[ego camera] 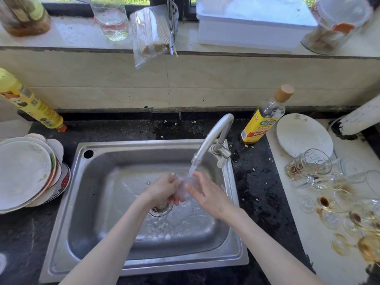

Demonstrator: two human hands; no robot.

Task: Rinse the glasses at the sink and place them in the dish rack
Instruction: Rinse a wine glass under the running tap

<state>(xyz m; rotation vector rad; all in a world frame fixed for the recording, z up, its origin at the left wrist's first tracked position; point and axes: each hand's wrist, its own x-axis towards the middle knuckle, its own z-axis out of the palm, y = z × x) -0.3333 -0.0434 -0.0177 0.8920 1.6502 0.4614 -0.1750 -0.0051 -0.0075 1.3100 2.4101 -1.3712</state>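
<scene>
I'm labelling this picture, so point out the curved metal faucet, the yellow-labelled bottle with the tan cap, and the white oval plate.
Curved metal faucet (213,134), head view, arched spout.
Yellow-labelled bottle with tan cap (259,124), head view, label.
White oval plate (302,133), head view, bare centre.

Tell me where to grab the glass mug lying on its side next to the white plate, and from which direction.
Grip the glass mug around its body, coming from above. It lies on its side on the white board, mouth toward the plate, so the rounded wall faces up. Other glasses crowd its near side, so a sideways approach would likely knock them.
</scene>
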